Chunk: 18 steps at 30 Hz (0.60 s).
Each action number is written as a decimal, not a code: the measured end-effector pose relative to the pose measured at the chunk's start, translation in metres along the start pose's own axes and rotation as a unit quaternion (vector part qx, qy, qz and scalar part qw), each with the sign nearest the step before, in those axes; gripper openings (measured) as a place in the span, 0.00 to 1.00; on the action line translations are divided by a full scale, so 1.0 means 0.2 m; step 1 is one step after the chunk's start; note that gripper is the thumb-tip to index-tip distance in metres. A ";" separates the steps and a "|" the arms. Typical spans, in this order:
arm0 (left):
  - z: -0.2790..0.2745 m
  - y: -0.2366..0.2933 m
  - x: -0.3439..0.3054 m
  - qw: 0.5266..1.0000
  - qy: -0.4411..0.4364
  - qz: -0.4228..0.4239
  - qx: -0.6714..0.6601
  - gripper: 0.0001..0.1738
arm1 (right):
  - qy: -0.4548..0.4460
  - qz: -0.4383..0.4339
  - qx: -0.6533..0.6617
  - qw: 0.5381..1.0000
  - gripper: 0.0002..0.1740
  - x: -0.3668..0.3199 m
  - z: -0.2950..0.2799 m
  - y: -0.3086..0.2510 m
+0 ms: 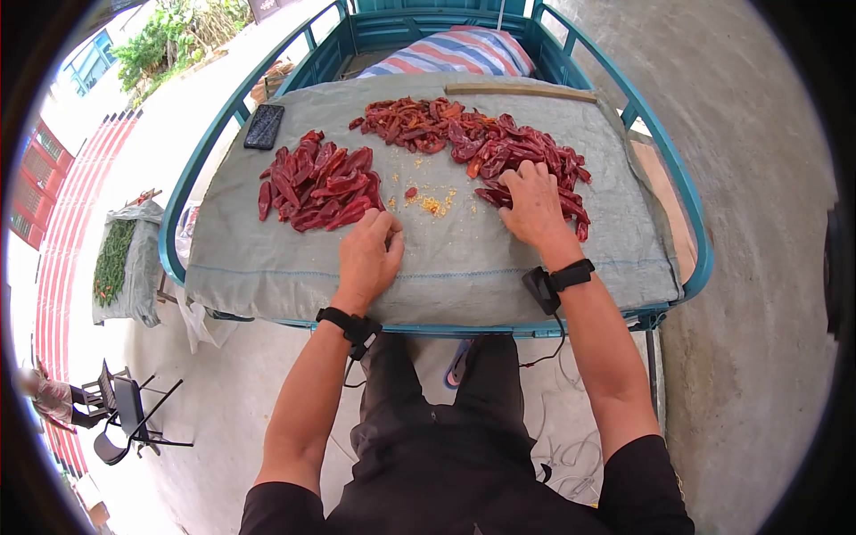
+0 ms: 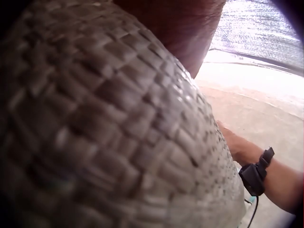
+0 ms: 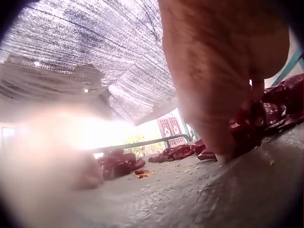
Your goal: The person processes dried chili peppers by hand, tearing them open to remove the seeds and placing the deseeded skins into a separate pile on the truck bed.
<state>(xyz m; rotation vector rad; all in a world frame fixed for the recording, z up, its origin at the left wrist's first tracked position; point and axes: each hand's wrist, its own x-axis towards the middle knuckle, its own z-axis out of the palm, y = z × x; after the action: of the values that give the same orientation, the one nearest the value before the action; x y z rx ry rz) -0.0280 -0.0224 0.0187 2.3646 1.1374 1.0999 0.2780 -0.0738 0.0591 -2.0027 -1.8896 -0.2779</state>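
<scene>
Head view: your right hand (image 1: 540, 203), grip spread, rests on the right pepper pile (image 1: 526, 147); your left hand (image 1: 368, 257), grip impossible to tell, is by the left pile (image 1: 312, 185). A wide sweep could mix them. Left wrist: blurred woven sheet (image 2: 109, 118) hides your fingers. Right wrist: glare obscures much.

Back from the left fingers (image 1: 387, 228), a black strap (image 1: 339, 320) rings the wrist, bearing a small dark box (image 1: 364, 332) with a pale marking and a thin cable (image 1: 348, 371). Behind the right fingers (image 1: 532, 173) sits a black band (image 1: 573, 275) with a blocky black unit (image 1: 539, 290) and dark lead (image 1: 563, 332). Farther back from both come short black sleeves (image 1: 644, 486), a black top (image 1: 437, 477) and dark trousers (image 1: 486, 379).
</scene>
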 end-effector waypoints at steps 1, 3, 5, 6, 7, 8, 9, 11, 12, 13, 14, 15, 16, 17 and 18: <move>0.00 0.00 0.00 1.000 -0.001 -0.002 -0.001 0.06 | -0.009 0.007 -0.003 1.000 0.23 0.00 0.01 0.00; -0.01 0.00 -0.01 1.000 -0.002 -0.006 -0.001 0.06 | 0.008 -0.011 0.019 1.000 0.25 -0.01 0.02 0.01; 0.00 -0.01 -0.01 1.000 -0.001 -0.004 0.001 0.06 | 0.018 -0.023 0.036 0.999 0.23 -0.01 0.04 0.02; 0.00 -0.01 -0.01 1.000 0.001 -0.003 0.001 0.06 | 0.019 -0.027 0.042 0.999 0.21 -0.01 0.03 0.01; 0.00 0.00 -0.01 1.000 0.003 -0.001 0.001 0.06 | 0.020 -0.030 0.048 0.998 0.19 -0.02 0.03 0.01; -0.01 0.00 -0.01 1.000 0.005 0.000 0.002 0.06 | 0.006 -0.022 0.042 0.999 0.20 -0.02 0.03 0.00; 0.00 0.00 -0.01 1.000 0.007 0.002 -0.001 0.06 | -0.009 -0.014 0.037 0.999 0.21 -0.02 0.01 -0.02; 0.00 -0.01 -0.01 1.000 0.009 0.005 -0.006 0.06 | -0.032 -0.003 0.037 0.999 0.22 -0.02 -0.02 -0.06; 0.00 -0.01 -0.01 1.000 0.008 0.004 -0.006 0.06 | -0.039 0.000 0.043 0.998 0.23 -0.02 -0.05 -0.08; -0.01 -0.01 -0.01 1.000 0.007 0.002 -0.007 0.06 | -0.046 0.003 0.049 0.998 0.24 -0.03 -0.05 -0.09; -0.01 0.00 -0.01 1.000 0.005 0.001 -0.007 0.06 | -0.043 0.001 0.067 0.997 0.23 -0.04 -0.05 -0.10; 0.00 -0.01 -0.01 1.000 0.004 -0.001 -0.007 0.06 | -0.040 0.000 0.086 0.996 0.23 -0.05 -0.03 -0.10; 0.00 -0.01 -0.01 1.000 0.004 -0.003 -0.005 0.06 | -0.036 -0.003 0.105 0.994 0.23 -0.06 -0.02 -0.10; 0.00 -0.01 -0.01 1.000 0.005 -0.005 -0.003 0.06 | -0.037 -0.002 0.101 0.994 0.23 -0.07 -0.01 -0.10; 0.00 -0.01 -0.01 1.000 0.007 -0.004 -0.005 0.06 | -0.038 -0.001 0.098 0.994 0.23 -0.07 0.01 -0.10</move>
<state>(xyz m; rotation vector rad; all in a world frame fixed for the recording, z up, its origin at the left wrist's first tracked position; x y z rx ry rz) -0.0301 -0.0223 0.0166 2.3457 1.1423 1.1187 0.2568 -0.0858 0.0551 -1.9050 -1.8837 -0.0160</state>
